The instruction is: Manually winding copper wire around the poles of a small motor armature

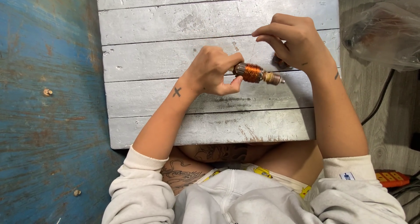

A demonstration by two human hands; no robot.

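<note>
Above the grey, weathered wooden plank board (175, 62), the left hand (213, 71) curls in from the lower left, thumb and fingers clamped on one end of a small cylindrical motor armature wound with shiny copper wire (256, 73), holding it level just over the planks. The right hand (294, 40) arches above the armature's metal shaft end, fingertips pinched together on a thin, barely visible wire strand (253, 51). A crumpled clear plastic bag (385, 34) lies right of the board.

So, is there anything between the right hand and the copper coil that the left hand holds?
Nothing visible. The left hand grips the copper-wound coil at one end; the right hand pinches just above it, with only open space and perhaps a thin wire between.
</note>
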